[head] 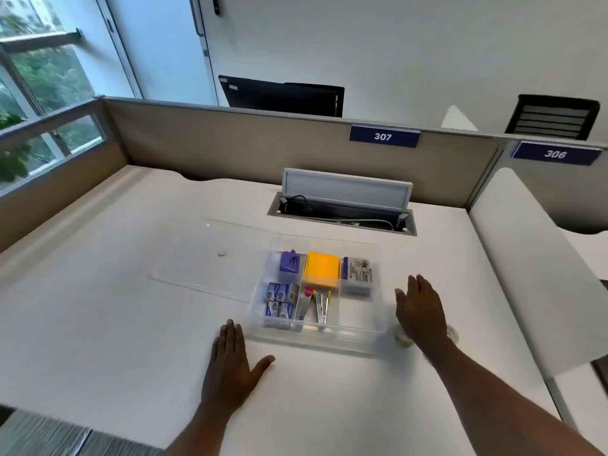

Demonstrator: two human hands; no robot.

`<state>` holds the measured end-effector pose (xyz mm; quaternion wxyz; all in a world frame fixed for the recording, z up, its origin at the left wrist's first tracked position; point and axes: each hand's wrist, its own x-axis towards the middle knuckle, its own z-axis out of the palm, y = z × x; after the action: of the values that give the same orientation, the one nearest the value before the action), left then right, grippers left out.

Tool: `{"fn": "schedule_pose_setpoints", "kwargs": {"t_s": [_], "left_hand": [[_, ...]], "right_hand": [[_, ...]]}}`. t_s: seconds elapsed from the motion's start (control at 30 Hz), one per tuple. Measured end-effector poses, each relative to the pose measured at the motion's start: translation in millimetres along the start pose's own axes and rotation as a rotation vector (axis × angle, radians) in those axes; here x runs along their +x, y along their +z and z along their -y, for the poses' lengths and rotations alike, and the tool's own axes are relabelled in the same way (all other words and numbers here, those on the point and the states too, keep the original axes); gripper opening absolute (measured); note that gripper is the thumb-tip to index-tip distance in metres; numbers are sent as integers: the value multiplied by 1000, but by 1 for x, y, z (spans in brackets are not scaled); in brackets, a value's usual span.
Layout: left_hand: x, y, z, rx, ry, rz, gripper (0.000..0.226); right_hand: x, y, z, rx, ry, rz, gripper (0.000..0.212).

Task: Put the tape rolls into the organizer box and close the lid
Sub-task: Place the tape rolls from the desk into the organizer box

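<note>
Right hand open, fingers spread, holding nothing, hovering over two small tape rolls: green-cored clear roll and paler roll, both partly hidden beneath wrist, just right of clear plastic compartmented organizer box. Left hand flat on white desk, empty, farther away. One clear lid lying left of box.

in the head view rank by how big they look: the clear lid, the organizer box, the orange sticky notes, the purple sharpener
1. clear lid and organizer box: look about alike, and the box is nearer the camera, so no ranking between them
2. orange sticky notes
3. purple sharpener, smallest
</note>
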<state>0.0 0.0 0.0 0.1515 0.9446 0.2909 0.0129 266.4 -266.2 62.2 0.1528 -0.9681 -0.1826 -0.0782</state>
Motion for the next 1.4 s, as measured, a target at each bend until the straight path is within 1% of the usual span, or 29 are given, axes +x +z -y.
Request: {"fn": "schedule_pose_setpoints", "kwargs": {"t_s": [0.03, 0.07, 0.1, 0.13, 0.23, 0.3, 0.43, 0.5, 0.6, 0.63, 0.73, 0.87, 0.9, 0.97, 1.03, 1.1, 1.17, 1.33, 1.4], "left_hand": [[3, 2, 2, -5, 3, -4, 117], [3, 2, 2, 4, -3, -8, 117], [5, 3, 3, 20, -3, -20, 118], [7, 2, 3, 27, -8, -21, 118], [9, 8, 4, 58, -8, -38, 116], [9, 9, 5, 60, -12, -21, 115], [10, 10, 5, 75, -18, -22, 114], [10, 10, 5, 88, -21, -17, 114], [11, 11, 7, 76, -24, -16, 113], [11, 11, 8, 72, -23, -16, 112], [11, 12, 8, 73, -24, -21, 112], [10, 11, 6, 66, -18, -20, 111], [10, 10, 6, 62, -18, -22, 111], [10, 9, 5, 65, -18, -24, 111], [10, 8, 5, 70, -15, -24, 111], [10, 9, 5, 72, -13, -24, 111], [10, 9, 5, 73, -14, -23, 111], [11, 9, 6, 65, -15, -31, 110], [10, 9, 5, 63, -14, -31, 110]], "right_hand": [[1, 3, -4, 38, 13, 16, 37], [0, 3, -6, 42, 21, 48, 35], [1, 5, -11, 34, 44, 85, 37], [0, 4, -15, 26, 75, 186, 41], [-1, 3, -25, -5, 140, 408, 48], [0, 1, -28, -26, 154, 456, 49], [5, 0, -27, -25, 156, 454, 46], [4, 0, -26, -25, 150, 399, 40], [2, 0, -25, -82, 158, 291, 37], [2, -2, -25, -89, 171, 291, 36], [4, -3, -27, -106, 180, 375, 34], [10, -3, -29, -31, 206, 380, 29], [11, -2, -29, -28, 202, 383, 29], [12, -1, -27, -48, 200, 384, 36], [15, 0, -23, -53, 219, 349, 45], [20, -1, -17, -28, 241, 308, 49], [26, -3, -10, 34, 271, 302, 48], [33, -2, -1, 111, 252, 329, 41], [34, -2, 4, 163, 249, 307, 41]]}}
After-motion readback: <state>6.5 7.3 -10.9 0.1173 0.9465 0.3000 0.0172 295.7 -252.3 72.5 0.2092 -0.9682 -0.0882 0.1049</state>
